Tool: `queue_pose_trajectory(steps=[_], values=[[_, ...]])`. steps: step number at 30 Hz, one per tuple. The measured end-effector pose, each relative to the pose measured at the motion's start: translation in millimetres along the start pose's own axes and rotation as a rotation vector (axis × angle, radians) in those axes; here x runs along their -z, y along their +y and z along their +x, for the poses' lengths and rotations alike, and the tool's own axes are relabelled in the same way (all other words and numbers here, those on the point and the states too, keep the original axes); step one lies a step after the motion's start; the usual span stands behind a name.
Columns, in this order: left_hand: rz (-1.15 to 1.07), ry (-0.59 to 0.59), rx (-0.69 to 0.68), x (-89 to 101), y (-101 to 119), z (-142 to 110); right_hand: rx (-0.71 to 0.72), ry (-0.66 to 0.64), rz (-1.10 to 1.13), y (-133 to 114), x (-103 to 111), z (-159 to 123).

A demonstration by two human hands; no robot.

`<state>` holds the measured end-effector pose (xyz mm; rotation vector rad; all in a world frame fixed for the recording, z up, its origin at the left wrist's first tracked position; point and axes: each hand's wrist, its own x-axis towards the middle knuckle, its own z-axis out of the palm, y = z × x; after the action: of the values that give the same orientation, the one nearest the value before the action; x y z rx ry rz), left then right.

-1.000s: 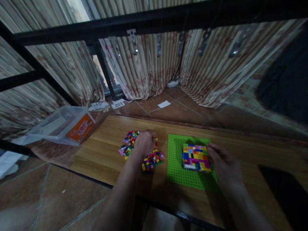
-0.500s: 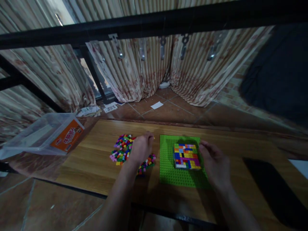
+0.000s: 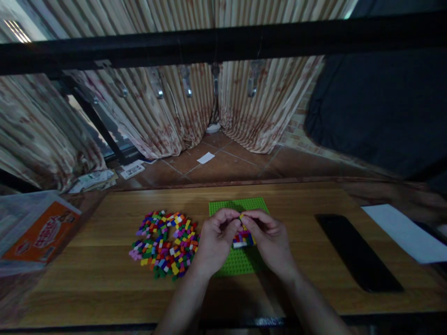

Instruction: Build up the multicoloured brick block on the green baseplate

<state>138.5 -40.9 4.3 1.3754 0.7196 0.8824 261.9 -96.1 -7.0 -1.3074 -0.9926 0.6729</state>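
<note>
My left hand (image 3: pixel 218 242) and my right hand (image 3: pixel 268 239) meet over the green baseplate (image 3: pixel 237 265), fingertips pinched together. Between them shows a small yellow toy brick (image 3: pixel 241 217), partly covered by the thumbs. Just beneath the hands, a block of multicoloured bricks (image 3: pixel 243 239) stands on the baseplate; the fingers hide most of it. To the left of my left hand, loose small bricks (image 3: pixel 164 246) of many colours lie in a ring-like heap on the wooden table.
A black flat slab (image 3: pixel 358 251) and a white sheet (image 3: pixel 408 232) lie on the right. At the far left stands a clear plastic bin (image 3: pixel 21 204) with an orange label. Beyond the wooden table (image 3: pixel 115 260) are a dark metal rail (image 3: pixel 195 44) and curtains (image 3: pixel 174 111).
My left hand has moved right from beside the loose bricks to over the baseplate. My right hand has come in to meet it. The camera view has shifted to the right.
</note>
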Motion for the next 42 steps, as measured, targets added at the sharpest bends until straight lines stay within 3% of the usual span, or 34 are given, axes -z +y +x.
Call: queue_pose_trajectory(steps=[8, 13, 18, 21, 27, 35, 42], values=[[0.068, 0.014, -0.021, -1.2, 3.3, 0.4, -0.094, -0.027, 0.224, -6.0, -0.5, 0.9], [0.236, 0.023, -0.046, 12.8, 0.6, 6.3, -0.21, 0.128, 0.405, -8.8, 13.2, 7.9], [0.544, 0.037, -0.186, 25.1, -4.5, 8.0, -0.256, 0.22, 0.517, -11.6, 32.4, 15.2], [0.634, -0.014, -0.27, 18.6, -3.4, 7.2, -0.272, 0.244, 0.507, -10.7, 34.5, 15.9], [0.715, -0.004, -0.368, 0.1, -6.3, 10.2, -0.307, 0.322, 0.464, -2.6, 33.3, 18.5], [0.933, 0.015, -0.35, -6.1, -11.9, 14.5, -0.315, 0.365, 0.465, 4.0, 39.0, 21.2], [0.998, 0.055, -0.31, -10.3, -18.3, 14.6, -0.33, 0.371, 0.438, 3.0, 39.3, 20.5]])
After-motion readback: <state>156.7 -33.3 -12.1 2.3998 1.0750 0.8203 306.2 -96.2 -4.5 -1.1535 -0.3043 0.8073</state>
